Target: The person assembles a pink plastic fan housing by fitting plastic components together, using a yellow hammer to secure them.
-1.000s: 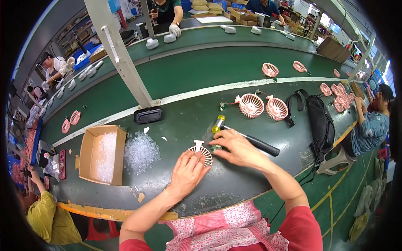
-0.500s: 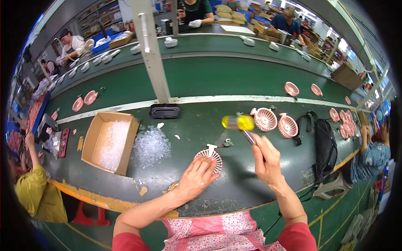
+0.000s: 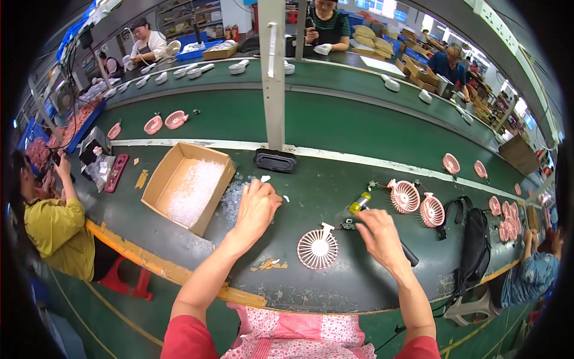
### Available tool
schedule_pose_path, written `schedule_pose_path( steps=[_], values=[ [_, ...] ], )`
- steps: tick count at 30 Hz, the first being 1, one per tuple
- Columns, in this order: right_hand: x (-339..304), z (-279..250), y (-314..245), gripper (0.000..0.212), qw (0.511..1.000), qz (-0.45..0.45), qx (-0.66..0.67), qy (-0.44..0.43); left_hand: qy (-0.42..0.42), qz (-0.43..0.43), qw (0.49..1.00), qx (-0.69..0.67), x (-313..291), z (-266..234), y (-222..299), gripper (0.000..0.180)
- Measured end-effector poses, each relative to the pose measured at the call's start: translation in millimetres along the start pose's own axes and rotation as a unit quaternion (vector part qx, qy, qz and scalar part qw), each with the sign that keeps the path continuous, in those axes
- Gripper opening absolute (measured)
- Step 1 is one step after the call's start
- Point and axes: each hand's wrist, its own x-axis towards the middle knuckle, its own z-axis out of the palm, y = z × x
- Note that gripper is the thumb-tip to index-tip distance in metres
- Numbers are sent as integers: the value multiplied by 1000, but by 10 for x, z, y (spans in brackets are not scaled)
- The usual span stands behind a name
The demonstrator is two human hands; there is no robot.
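My left hand is over the right edge of a pile of small clear plastic pieces. Its fingers are bent down and drawn together, their tips hidden, so anything pinched there does not show. My right hand hovers with fingers apart above a hammer lying on the bench. The hammer's yellow head shows beyond the fingers and its black handle comes out on the other side. Between my hands a round pink slatted fan housing lies flat, a small circuit board wired to it.
A cardboard box of clear pieces stands left of the pile. Behind it sits a black tray by a metal post. Two more pink housings and a black bag lie right. Co-workers sit at both sides and across the belt.
My left hand has left the fan housing and moved to the clear pieces. The raised hammer is down on the bench, released by my right hand. The whole view has shifted.
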Motion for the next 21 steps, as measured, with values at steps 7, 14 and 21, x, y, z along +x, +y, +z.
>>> schedule_pose_path(
  steps=[7, 14, 21],
  values=[
    [110, 370, -154, 28, 996, -78, -34, -37, -65, -2, 994, 92, -31, 77, -70, 8],
    [46, 546, -157, 15, 999, -31, -1, 45, 1, 38, 998, 55, -43, 119, 43, 11],
    [104, 571, -202, 14, 974, 12, 215, 73, 55, -96, 966, -232, -71, 134, 288, 20]
  ],
)
